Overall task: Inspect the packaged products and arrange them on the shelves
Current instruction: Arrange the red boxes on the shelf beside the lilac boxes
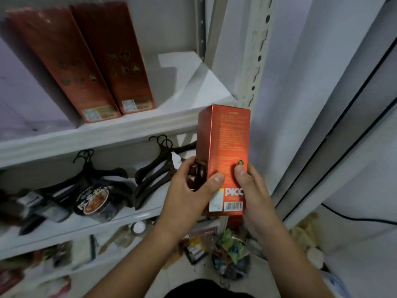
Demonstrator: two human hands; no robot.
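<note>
**Orange box being held upright in both hands at the shelf's right end**

Nearest the camera, two bare forearms are being stretched forward from the bottom edge, above a dark garment [206, 289]. The left hand [187, 190] is being wrapped round the lower left side of an orange box [227, 138]: its thumb is being pressed flat on the printed face and its fingers are being curled round the left edge. The box is being held upright in the air, off every shelf, in front of the right end of the shelving, with its top level with the front lip of the upper shelf [107, 134]. White letters reading "PICC" and a barcode are being shown on its lower part. The right hand [255, 190] is being closed on the lower right side, thumb on the face beside a small green mark, fingers hidden behind the box.

On the upper shelf, at the left, a tall red carton [68, 67] and a second red carton [120, 61] are being stood side by side, touching, leaning back. On the middle shelf [64, 226], blurred dark packets are being lain at the far left, then a round tin [93, 198] with a patterned lid, then dark hangers [154, 168] in a heap. On the floor below the box, a bowl [236, 275] of wrapped sweets is being rested. The shelving's slotted post [255, 52] is being seen just behind the box, and a black cable [354, 219] is being trailed along the wall at the right.
</note>
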